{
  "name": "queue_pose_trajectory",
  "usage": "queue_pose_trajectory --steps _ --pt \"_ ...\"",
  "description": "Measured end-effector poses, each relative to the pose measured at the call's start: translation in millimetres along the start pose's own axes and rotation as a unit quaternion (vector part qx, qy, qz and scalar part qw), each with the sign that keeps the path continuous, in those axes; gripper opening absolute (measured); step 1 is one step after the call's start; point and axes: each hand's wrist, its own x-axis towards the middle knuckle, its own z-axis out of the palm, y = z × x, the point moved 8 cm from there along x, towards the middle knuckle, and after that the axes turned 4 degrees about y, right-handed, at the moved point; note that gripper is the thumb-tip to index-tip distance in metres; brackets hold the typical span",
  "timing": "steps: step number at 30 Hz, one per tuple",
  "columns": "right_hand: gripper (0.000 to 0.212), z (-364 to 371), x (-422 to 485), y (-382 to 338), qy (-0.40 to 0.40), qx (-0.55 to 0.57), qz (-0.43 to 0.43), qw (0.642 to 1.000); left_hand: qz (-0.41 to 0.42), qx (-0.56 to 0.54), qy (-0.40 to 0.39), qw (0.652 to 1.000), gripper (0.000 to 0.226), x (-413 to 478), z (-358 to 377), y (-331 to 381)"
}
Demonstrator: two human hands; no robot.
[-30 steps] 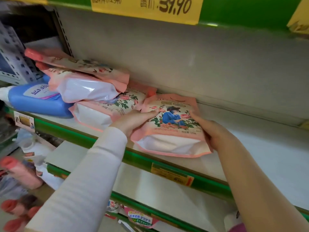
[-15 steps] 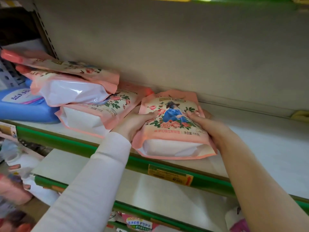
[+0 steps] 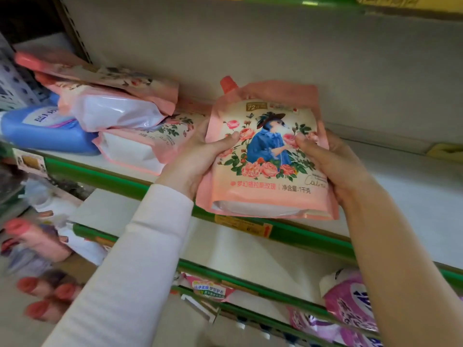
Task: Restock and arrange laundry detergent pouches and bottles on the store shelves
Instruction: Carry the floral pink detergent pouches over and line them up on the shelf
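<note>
We see a glossy pink detergent pouch printed with roses and a figure in blue [image 3: 265,156] held upright between both hands, its pink spout cap [image 3: 228,84] at the upper left corner. The left hand [image 3: 198,159], in a white sleeve, grips the pouch's left edge with the thumb across the front. The right hand [image 3: 333,161] grips the right edge the same way. The pouch's bottom sits over the green front rim of the white shelf [image 3: 406,196]; we cannot tell whether it touches the board. To the left, a loose stack of matching pink pouches [image 3: 120,108] lies flat on that shelf, against a blue plastic bottle on its side [image 3: 42,131].
</note>
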Motion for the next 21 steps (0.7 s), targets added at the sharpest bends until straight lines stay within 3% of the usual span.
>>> queue_pose_trajectory --steps 3,15,21 --pt "0.024 7 -9 1 -0.009 -0.007 -0.011 1.0 0.02 -0.021 0.012 0.999 0.041 -14 -8 -3" --pt "0.029 73 -68 10 -0.087 -0.022 -0.053 0.995 0.055 -0.058 0.088 0.993 0.052 -105 -76 8" --pt "0.047 122 -105 26 -0.119 -0.042 -0.08 0.989 0.076 -0.067 0.127 0.987 0.043 -155 -134 -3"
